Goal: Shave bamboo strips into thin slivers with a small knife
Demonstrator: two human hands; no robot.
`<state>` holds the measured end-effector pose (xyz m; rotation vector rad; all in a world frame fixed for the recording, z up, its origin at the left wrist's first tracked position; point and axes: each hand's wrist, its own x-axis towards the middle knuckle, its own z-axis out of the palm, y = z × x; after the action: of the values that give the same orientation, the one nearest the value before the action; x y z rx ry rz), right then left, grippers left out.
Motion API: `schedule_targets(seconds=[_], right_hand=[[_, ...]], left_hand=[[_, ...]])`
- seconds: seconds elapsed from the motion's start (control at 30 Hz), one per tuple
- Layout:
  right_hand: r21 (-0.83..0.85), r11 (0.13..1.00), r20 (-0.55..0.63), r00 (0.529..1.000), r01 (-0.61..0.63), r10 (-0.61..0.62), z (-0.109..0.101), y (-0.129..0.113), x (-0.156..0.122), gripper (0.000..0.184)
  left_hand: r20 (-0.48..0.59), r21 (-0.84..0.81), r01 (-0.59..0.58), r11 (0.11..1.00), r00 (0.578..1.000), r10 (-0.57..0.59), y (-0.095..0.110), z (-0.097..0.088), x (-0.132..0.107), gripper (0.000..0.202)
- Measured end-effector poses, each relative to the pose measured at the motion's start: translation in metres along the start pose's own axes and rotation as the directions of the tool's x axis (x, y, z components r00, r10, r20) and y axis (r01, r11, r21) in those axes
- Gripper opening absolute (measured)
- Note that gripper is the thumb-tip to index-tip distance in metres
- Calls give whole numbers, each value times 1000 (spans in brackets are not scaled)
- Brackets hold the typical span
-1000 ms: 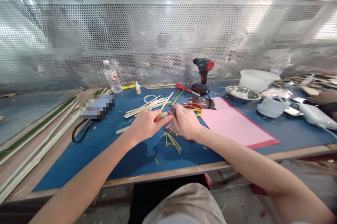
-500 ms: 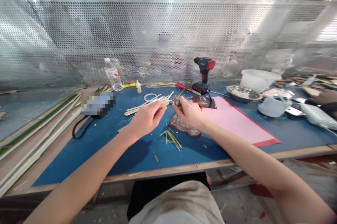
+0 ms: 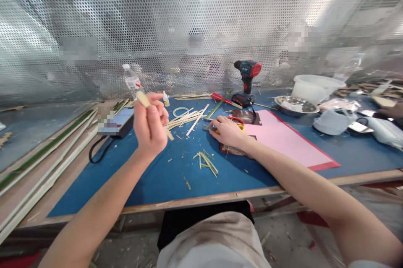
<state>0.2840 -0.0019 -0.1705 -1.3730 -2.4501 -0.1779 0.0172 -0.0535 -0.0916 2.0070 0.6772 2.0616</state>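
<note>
Logging your hands first: your left hand (image 3: 149, 123) is raised clear of the bench, fingers and thumb closed on a short pale bamboo strip (image 3: 143, 99). One rounded end stands above your fingertips; the other shows past the far side of your hand. (Judging by its look, it should be light and stiff but liable to split along the grain, so mid-length is the safer place to pinch it.)

Your right hand (image 3: 228, 131) lies low on the bench over orange-and-yellow-handled scissors (image 3: 237, 121), with their metal blades (image 3: 206, 127) showing beyond your fingers. You cannot tell from this view whether those fingers are clamped on the handles or only resting there. A crinkled dark-brown plastic sheet (image 3: 234, 149) lies beneath that hand, at the edge of a pink card sheet on a red board (image 3: 283, 138).

Both hands work over a dark-blue cutting mat (image 3: 157, 184). Between them, a loose pile of pale bamboo sticks (image 3: 184, 119) lies towards the back, and a small heap of green-and-yellow bamboo trimmings (image 3: 206, 164) lies nearer you. Behind stands a red-and-black cordless drill (image 3: 247, 76).
</note>
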Motion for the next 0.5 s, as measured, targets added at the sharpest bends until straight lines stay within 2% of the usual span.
schedule_targets(seconds=[0.03,0.1,0.17,0.23,0.37,0.5], right_hand=[[15,1000,-4,1000,20,-20,1,1,0,25],[43,997,-9,998,59,-58,3,1,1,21],[56,995,-12,996,84,-84,5,2,1,20],[59,993,-19,995,102,-101,5,0,1,24],[35,979,-37,980,199,-198,5,-10,4,32],[-20,925,-29,925,379,-379,4,-27,19,45]], left_hand=[[-33,-110,51,993,998,-55,-3,0,3,27],[12,-188,179,966,984,-180,-13,0,3,24],[107,-144,309,940,949,-295,-28,3,-2,25],[214,-76,411,909,897,-388,-45,6,-12,30],[313,-81,511,856,828,-465,-71,13,-29,34],[348,-175,618,766,767,-539,-76,15,-31,37]])
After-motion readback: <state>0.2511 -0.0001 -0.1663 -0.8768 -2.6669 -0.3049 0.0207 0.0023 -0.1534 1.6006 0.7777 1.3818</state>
